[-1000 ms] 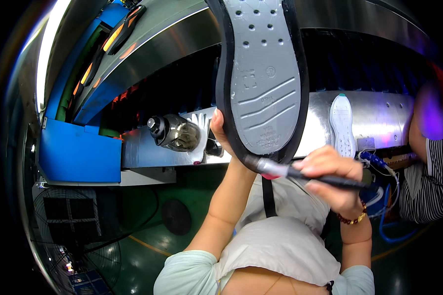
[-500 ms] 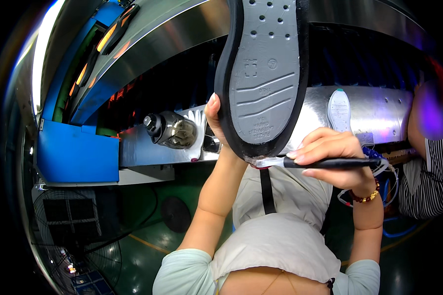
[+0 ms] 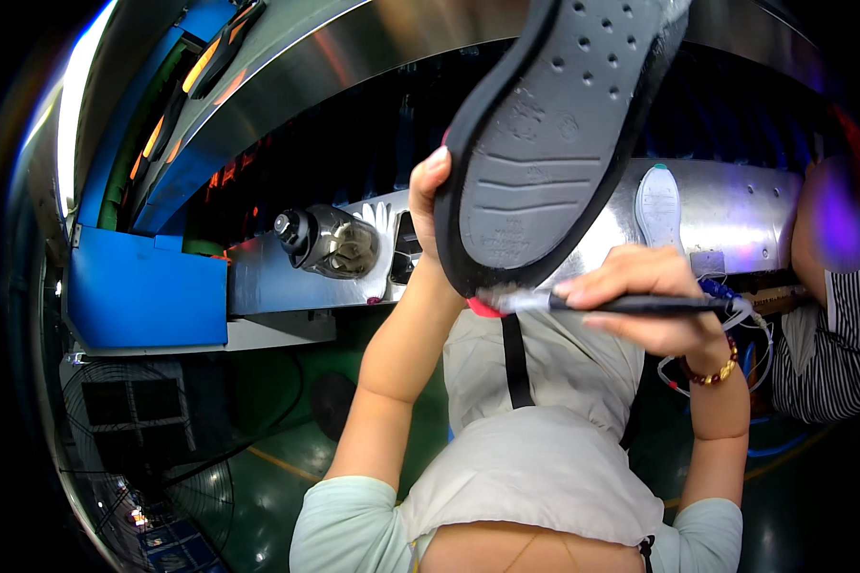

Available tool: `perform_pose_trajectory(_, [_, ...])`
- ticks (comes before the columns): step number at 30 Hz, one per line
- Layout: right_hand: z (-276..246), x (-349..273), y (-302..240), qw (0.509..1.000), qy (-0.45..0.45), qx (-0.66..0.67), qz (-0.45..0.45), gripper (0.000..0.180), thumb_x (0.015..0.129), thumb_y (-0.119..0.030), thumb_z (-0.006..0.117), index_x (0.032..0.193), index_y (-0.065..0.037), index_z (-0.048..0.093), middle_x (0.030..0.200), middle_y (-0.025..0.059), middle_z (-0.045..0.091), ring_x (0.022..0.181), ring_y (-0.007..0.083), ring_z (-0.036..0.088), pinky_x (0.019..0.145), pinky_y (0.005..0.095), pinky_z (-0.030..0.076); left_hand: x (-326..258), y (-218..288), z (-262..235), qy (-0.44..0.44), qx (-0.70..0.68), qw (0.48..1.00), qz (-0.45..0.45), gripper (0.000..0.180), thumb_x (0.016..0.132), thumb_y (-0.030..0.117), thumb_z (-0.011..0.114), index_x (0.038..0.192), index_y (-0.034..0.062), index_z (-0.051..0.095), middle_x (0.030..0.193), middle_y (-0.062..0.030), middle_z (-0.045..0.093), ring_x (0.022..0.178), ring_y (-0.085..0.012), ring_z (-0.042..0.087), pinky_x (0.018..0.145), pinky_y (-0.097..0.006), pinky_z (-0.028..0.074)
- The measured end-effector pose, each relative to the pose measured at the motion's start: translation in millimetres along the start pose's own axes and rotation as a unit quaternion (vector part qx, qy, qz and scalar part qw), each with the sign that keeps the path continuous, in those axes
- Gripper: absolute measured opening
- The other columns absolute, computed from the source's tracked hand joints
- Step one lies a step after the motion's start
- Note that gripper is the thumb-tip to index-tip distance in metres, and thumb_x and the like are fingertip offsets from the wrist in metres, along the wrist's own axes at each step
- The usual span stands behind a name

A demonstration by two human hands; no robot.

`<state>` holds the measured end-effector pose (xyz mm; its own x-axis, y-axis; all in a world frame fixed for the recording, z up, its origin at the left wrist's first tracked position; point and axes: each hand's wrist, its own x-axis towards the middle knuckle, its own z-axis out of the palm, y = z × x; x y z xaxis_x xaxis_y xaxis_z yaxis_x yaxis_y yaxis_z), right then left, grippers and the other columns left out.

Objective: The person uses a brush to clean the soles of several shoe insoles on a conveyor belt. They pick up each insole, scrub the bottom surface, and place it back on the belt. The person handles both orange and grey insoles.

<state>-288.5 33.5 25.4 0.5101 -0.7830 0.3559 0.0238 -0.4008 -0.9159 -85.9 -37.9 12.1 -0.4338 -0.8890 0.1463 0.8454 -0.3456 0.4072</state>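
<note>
Left hand (image 3: 428, 205) grip closed on grey shoe sole (image 3: 554, 143), right hand (image 3: 645, 296) grip clamping brush (image 3: 631, 304) at heel edge

Item one: I am seeing a grey moulded rubber shoe sole with a black rim (image 3: 554, 143) being held up high, tread facing me, tilting with its toe end toward the upper right and its heel end lowest. Small round holes are dotting its upper part; ridged bands are crossing the heel.

Item two: a slim black-handled brush (image 3: 631, 305) is lying roughly level, its pale tip touching the sole's heel edge.
</note>
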Motion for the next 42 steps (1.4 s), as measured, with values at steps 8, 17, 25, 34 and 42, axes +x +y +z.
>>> perform_pose_trajectory(8, [-15, -1, 6, 0.996, -0.078, 0.013, -0.046, 0.013, 0.070, -0.004, 0.065, 0.083, -0.005, 0.066, 0.089, 0.0113, 0.065, 0.078, 0.0207, 0.064, 0.064, 0.0235, 0.047, -2, -3, 27, 0.117, 0.004, 0.960, -0.254, 0.034, 0.081, 0.025, 0.045, 0.101, -0.0002, 0.056, 0.093, -0.0145, 0.062, 0.079, -0.0238, 0.061, 0.071, -0.033, 0.050])
perform_pose_trajectory(17, [-27, -18, 12, 0.986, -0.159, -0.030, -0.024, 0.013, 0.073, -0.009, 0.061, 0.086, -0.008, 0.065, 0.092, 0.0068, 0.065, 0.081, 0.0185, 0.063, 0.055, 0.0230, 0.041, -18, -10, 37, 0.181, 0.142, 0.909, -0.346, 0.043, 0.077, 0.025, 0.053, 0.111, -0.0013, 0.049, 0.100, -0.0155, 0.058, 0.084, -0.0212, 0.060, 0.075, -0.030, 0.048])
perform_pose_trajectory(25, [-42, -17, 8, 0.982, -0.174, -0.077, -0.008, 0.014, 0.070, -0.002, 0.062, 0.084, -0.002, 0.061, 0.088, 0.0127, 0.064, 0.083, 0.0254, 0.062, 0.070, 0.0294, 0.050, -31, -4, 16, 0.189, 0.170, 0.907, -0.335, 0.044, 0.076, 0.027, 0.054, 0.110, -0.0015, 0.051, 0.098, -0.0155, 0.059, 0.082, -0.0210, 0.060, 0.073, -0.030, 0.049])
perform_pose_trajectory(34, [-55, -23, 16, 0.987, -0.111, -0.116, -0.022, 0.014, 0.071, -0.005, 0.062, 0.083, -0.007, 0.065, 0.094, 0.0092, 0.064, 0.080, 0.0203, 0.063, 0.058, 0.0238, 0.042, -39, 11, 18, 0.188, 0.150, 0.919, -0.313, 0.049, 0.074, 0.027, 0.053, 0.117, 0.0044, 0.047, 0.102, -0.0117, 0.057, 0.086, -0.0191, 0.057, 0.075, -0.030, 0.047])
perform_pose_trajectory(42, [-63, -21, 0, 0.984, -0.059, -0.167, -0.034, 0.013, 0.070, -0.007, 0.064, 0.083, -0.007, 0.065, 0.093, 0.0068, 0.065, 0.074, 0.0184, 0.063, 0.056, 0.0245, 0.039, -49, 25, 12, 0.237, 0.169, 0.913, -0.287, 0.051, 0.072, 0.029, 0.054, 0.115, 0.0035, 0.048, 0.100, -0.0120, 0.057, 0.085, -0.0195, 0.057, 0.075, -0.030, 0.046])
